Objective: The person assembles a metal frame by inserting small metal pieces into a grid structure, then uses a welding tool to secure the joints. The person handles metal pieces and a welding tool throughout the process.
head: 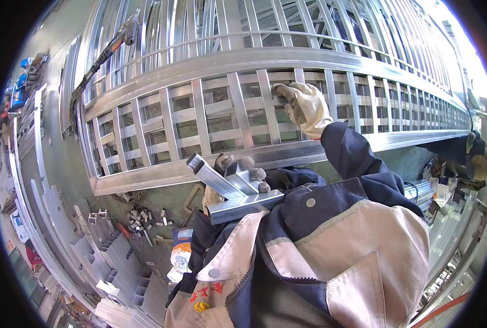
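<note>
My left hand (247, 166), in a work glove, is closed around short square metal tube offcuts in front of my chest. One offcut (216, 180) points up and to the left. Another (243, 183) stands beside it between the fingers, and a third, longer offcut (245, 206) lies crosswise beneath. My right hand (305, 106), in a pale glove, is over the slatted metal frame (210, 164). Its fingers are curled, with a gap between them and the thumb. The fingertips are close to an upright slat (268, 106); whether they touch it cannot be told. I see nothing held there.
A long-handled tool with a grey head (131, 33) lies across the frame's left end. On the floor are a pile of small offcuts (141, 219), a printed bag (182, 250) and rectangular tubes (122, 256). Long metal profiles (40, 139) line the left side.
</note>
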The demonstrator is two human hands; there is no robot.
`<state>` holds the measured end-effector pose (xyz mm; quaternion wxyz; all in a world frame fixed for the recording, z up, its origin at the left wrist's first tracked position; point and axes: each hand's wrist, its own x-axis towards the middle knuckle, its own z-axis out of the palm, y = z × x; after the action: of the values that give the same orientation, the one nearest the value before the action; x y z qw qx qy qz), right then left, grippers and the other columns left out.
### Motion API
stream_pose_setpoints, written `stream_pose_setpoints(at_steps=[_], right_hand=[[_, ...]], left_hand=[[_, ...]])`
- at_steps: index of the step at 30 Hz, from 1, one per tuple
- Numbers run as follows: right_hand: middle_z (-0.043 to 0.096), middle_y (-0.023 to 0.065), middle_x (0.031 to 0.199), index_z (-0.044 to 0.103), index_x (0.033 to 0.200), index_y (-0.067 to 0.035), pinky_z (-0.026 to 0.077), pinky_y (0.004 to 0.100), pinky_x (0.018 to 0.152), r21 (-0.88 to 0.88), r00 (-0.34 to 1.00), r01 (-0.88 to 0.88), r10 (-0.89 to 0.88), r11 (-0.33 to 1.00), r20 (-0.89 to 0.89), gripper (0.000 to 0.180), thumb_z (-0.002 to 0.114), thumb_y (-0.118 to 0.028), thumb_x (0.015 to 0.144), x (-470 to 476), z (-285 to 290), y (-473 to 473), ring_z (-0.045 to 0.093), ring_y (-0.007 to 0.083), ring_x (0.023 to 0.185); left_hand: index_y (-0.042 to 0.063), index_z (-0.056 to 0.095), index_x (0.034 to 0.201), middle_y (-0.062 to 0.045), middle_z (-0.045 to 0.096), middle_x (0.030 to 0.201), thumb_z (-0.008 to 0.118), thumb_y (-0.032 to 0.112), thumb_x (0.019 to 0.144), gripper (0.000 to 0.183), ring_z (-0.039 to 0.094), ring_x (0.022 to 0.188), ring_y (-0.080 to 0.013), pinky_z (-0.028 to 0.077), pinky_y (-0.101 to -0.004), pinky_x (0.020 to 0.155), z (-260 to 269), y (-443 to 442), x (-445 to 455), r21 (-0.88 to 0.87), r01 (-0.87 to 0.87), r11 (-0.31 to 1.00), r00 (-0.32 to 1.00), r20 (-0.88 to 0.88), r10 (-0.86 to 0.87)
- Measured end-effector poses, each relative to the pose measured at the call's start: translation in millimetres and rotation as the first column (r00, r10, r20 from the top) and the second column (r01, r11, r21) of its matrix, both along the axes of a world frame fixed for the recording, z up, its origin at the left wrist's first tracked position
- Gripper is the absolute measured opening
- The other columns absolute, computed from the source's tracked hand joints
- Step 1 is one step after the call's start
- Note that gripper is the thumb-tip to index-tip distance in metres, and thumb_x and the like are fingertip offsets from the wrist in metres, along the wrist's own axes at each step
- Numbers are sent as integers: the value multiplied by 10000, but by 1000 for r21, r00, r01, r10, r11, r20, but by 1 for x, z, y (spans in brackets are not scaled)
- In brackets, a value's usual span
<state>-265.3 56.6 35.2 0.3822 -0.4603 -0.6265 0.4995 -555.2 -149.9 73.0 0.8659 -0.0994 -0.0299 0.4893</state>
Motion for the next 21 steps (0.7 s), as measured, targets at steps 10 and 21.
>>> stream_pose_setpoints(at_steps=[10, 21], right_hand=[[865, 221, 1209, 622, 1683, -38, 673, 470, 892, 133, 916, -242, 181, 961, 359, 640, 857, -138, 1096, -40, 25, -15, 840, 369, 984], [840, 260, 1229, 589, 1704, -50, 659, 527, 940, -134, 916, 71, -11, 988, 401, 736, 838, -358, 1084, -134, -11, -49, 837, 446, 1047]], left_hand=[[254, 770, 1519, -219, 721, 1518, 678, 497, 1219, 397, 678, 1411, -556, 591, -787, 1125, 14, -12, 16, -23, -126, 992, 992, -18, 126], [216, 768, 1502, -203, 745, 1471, 700, 435, 1202, 377, 717, 1350, -499, 622, -719, 1085, 21, -45, 7, -44, -256, 966, 960, -128, 249]])
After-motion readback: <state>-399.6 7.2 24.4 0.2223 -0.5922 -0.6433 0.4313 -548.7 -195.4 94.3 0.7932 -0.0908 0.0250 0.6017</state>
